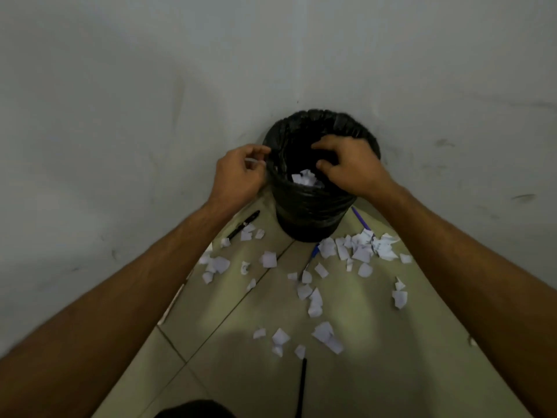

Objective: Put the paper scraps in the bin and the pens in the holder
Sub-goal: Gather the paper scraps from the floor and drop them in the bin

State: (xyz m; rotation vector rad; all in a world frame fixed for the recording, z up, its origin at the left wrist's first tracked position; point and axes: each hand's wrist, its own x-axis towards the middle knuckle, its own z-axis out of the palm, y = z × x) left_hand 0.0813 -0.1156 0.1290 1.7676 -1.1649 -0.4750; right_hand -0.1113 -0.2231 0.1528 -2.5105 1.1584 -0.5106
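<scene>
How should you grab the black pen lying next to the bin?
Pinch the black pen at mid-barrel from above, fingers on either side of its length. It lies flat and slanted on the floor left of the bin, with scraps touching its lower end, so the upper half is clearer.

Scraps (pixel 358 250) floor-strewn — pens (pixel 243 225) too

The right hand (pixel 349 167) hangs with spread fingers over the black-lined bin (pixel 313 206). The left hand (pixel 241 175) pinches its rim. Paper scraps (pixel 361 248) and pens (pixel 244 224) lie on the floor (pixel 241 342).
</scene>
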